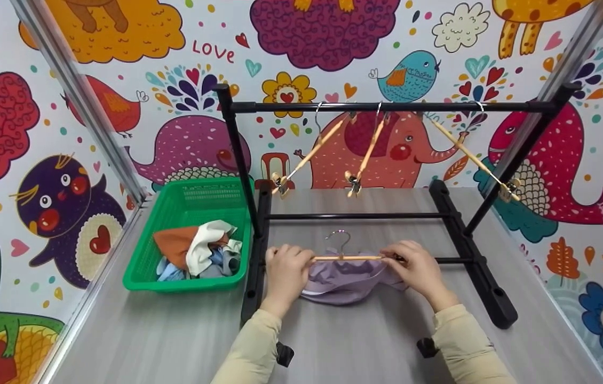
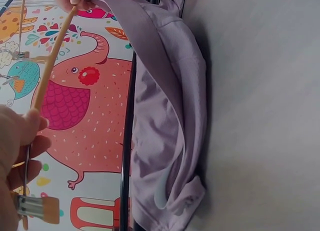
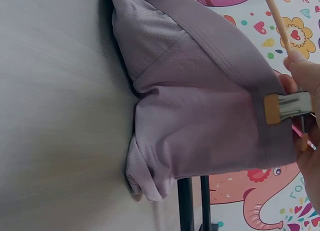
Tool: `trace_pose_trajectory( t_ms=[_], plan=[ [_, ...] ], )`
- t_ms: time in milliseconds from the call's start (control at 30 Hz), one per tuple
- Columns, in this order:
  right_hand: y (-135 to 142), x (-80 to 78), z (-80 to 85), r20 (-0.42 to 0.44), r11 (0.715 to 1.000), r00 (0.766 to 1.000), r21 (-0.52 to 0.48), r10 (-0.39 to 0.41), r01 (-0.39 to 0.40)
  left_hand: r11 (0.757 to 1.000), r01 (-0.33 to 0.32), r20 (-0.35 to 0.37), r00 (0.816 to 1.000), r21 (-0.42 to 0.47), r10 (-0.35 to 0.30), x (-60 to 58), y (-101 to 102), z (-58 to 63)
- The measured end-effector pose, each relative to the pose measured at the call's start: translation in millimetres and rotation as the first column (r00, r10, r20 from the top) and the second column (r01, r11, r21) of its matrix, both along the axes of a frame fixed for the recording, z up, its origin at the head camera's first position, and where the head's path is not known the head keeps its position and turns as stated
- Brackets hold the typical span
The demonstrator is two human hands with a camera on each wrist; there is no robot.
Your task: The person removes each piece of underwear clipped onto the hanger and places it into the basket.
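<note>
A wooden clip hanger (image 1: pixel 347 258) spans both hands, its metal hook pointing up and away. The left hand (image 1: pixel 288 272) grips its left end; in the left wrist view the clip (image 2: pixel 37 207) there has no cloth in it. At the other end, the right hand (image 1: pixel 413 266) holds the hanger beside a second clip (image 3: pixel 287 106), which bites the waistband of mauve underpants (image 1: pixel 339 288). In the right wrist view, one waistband corner rises to that clip. The rest of the underpants droops in folds onto the table, its left part hanging free of the hanger.
A black garment rack (image 1: pixel 387 107) stands ahead, with three more clip hangers on its top bar, including one hanger (image 1: pixel 371 146) near the middle. To the left, a green basket (image 1: pixel 184 285) holds several crumpled cloths, orange, white, blue and grey.
</note>
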State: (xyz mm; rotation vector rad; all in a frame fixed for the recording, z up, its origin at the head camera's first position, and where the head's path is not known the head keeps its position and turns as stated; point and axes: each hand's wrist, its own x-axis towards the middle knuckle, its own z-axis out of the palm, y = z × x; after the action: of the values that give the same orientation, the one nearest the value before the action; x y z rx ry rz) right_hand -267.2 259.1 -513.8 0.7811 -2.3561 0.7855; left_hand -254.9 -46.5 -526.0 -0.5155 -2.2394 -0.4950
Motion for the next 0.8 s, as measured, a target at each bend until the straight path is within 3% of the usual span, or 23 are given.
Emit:
trace_pose_trajectory(
  t_ms=[367,800],
  plan=[
    [11,5.3,14.8,0.046,1.000,0.999,0.025,0.003,-0.004,1.000,-0.015,0.022,1.000,0.007,0.015,0.1,-4,-0.6],
    [18,7.5,16.1,-0.021,0.997,1.000,0.070,-0.007,0.009,1.000,-0.020,0.013,1.000,0.023,0.020,0.3,-7,-3.9]
  ],
)
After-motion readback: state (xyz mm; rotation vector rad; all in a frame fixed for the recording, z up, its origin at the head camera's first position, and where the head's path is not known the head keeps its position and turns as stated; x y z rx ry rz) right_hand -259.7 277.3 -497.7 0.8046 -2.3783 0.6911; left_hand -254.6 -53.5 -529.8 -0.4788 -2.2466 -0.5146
